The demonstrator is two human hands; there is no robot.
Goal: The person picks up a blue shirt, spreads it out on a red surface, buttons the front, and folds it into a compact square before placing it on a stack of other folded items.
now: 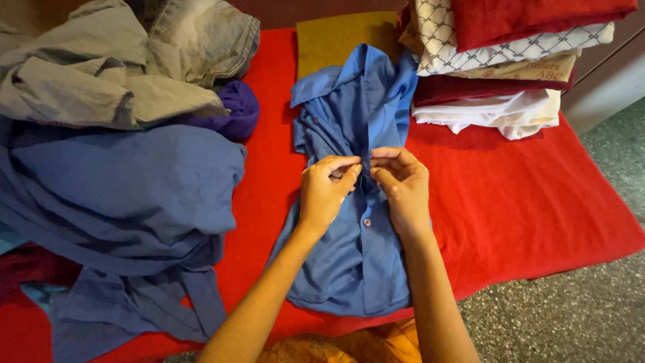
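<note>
A: Where is the blue shirt point(356, 222)?

B: Flat on the red cloth point(524, 195), front up, collar towards the far end, in the middle between the two piles.

A: And the hands?

B: Both meet at the button strip, about halfway down the shirt. The left hand point(325, 191) pinches the left edge of the strip between thumb and fingers; the right hand point(402, 185) pinches the right edge, fingertips almost touching the left's. Each is closed narrowly on fabric (whether a button sits between the fingers I cannot tell). One button shows just below them.

A: What lies around?

B: To the left, a loose heap of clothes point(114, 168), grey and blue. At the far right, a folded stack point(504, 74). A mustard cloth point(336, 37) lies beyond the collar.
</note>
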